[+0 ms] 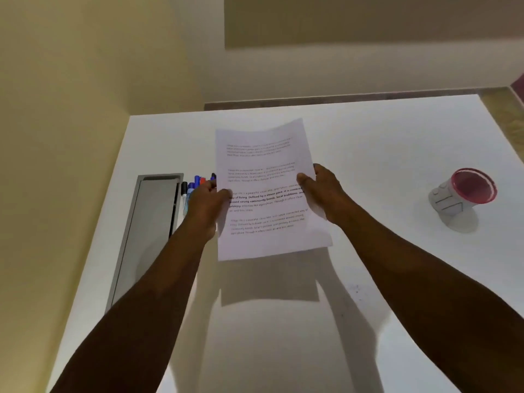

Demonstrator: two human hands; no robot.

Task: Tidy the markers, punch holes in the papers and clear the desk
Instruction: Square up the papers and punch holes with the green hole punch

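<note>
Head view: papers (266,191) held up over the desk (368,154), printed side toward the camera. Left hand (208,199) pinching the left edge, thumb on the printed face, other fingers behind and hidden. Right hand (317,191) pinching the right edge about level with it, thumb on the front. Both hands clamped on the sheets, well apart from each other, with the width of the page between them.

Long axis running away from the hands, top edge toward the far wall, bottom edge toward the body, text lines upright for reading. Slightly bowed across the middle, far right corner lifted. Clear of the desk, judging by the shadow beneath.

Markers (198,184) bunched just beyond the left hand, partly hidden by it, caps up or away, beside a metal tray (153,222) set in the desk further left. Cup (459,197) with a red rim lying on its side well off to the right of the right hand. No punch in sight.

Likely step: squaring the stack before punching. To do it well: loosen both pinches a little, tap the bottom edge on the desk until the sheets line up, then grip firmly again. Keep the thumbs near mid-height to stop the bow from sliding the pages. Number of sheets hard to tell.
</note>
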